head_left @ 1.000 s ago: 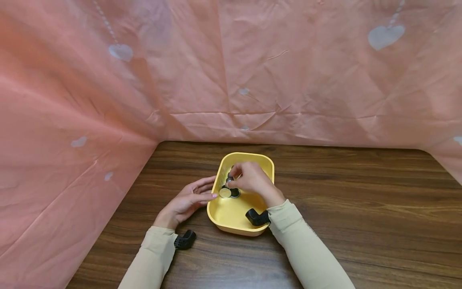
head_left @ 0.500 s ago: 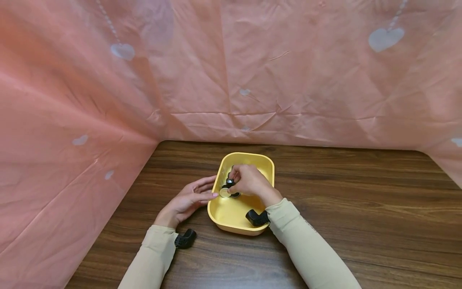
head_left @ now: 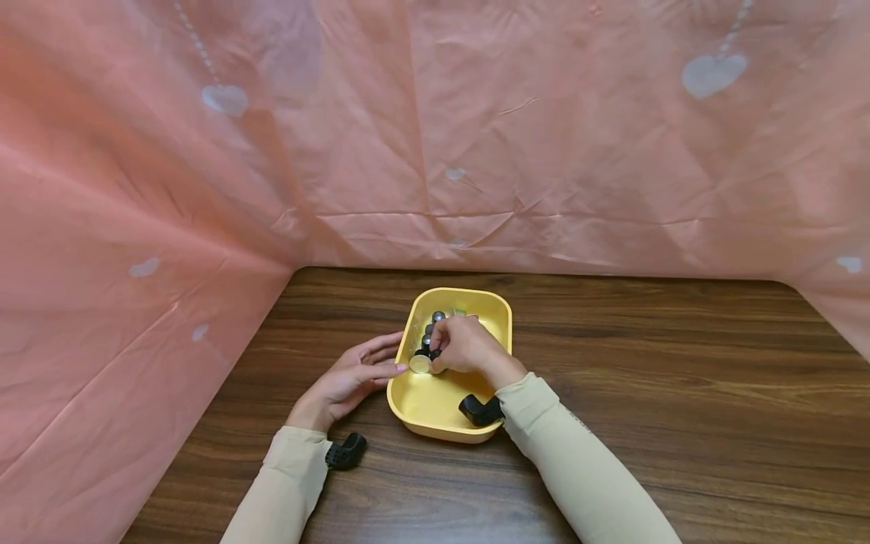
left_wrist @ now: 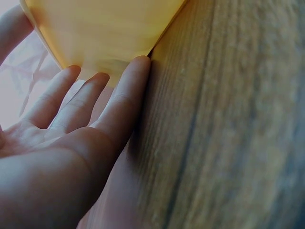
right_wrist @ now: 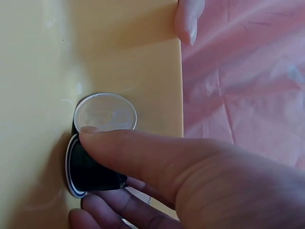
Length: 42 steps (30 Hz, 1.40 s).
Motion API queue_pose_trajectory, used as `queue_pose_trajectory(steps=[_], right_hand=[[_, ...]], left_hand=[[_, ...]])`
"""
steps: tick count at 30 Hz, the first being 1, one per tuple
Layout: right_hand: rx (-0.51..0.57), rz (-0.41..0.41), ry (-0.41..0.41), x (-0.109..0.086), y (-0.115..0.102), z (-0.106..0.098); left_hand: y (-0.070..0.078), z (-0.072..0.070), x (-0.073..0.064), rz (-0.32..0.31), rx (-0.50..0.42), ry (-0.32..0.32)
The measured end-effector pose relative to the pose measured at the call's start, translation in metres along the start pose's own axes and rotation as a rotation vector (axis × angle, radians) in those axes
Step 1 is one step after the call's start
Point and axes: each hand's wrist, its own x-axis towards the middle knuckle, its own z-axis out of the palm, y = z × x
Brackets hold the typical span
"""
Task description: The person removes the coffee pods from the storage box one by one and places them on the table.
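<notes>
A yellow bin [head_left: 445, 433] stands on the wooden table with several coffee capsules in it. Against its left side lies my left hand [head_left: 348, 379], the thumb over the rim and the nearly straight fingers touching the outer wall [left_wrist: 109, 33]. Inside the bin, my right hand [head_left: 465, 344] pinches a dark capsule [right_wrist: 93, 169] between thumb and fingers. That capsule lies on its side, its rimmed end turned away from the palm. Beside the thumb is another capsule with a pale round lid [right_wrist: 106, 112]. More capsules [head_left: 438, 316] line the left wall, partly covered by the hand.
Pink cloth [head_left: 578, 151] with pale hearts hangs behind the table and on the left. Brown wooden tabletop [head_left: 680, 378] extends to the right of the bin. A black wrist camera [head_left: 347, 452] sits at the left cuff, another camera [head_left: 480, 410] at the right.
My right hand has shifted slightly toward me inside the bin, uncovering capsules near the far end. It now pinches a dark capsule. My left hand keeps its place on the bin's side.
</notes>
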Motion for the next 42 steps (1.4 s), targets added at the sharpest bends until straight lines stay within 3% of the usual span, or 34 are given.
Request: queue_pose_trajectory(steps=[16,27,42], right_hand=[[0.043,0.069,0.043,0.0003,-0.0029,0.0023],[0.005,0.139,0.063,-0.001,0.0007,0.0011],[0.088,0.108,0.145,-0.0025,0.0031,-0.0035]], left_hand=[[-0.0052,-0.0032,-0.0035,-0.002,-0.013,0.013],[-0.0045,-0.0019,-0.0021,-0.01,-0.011,0.017],[-0.0001,0.0007,0.0018,-0.018,0.004,0.015]])
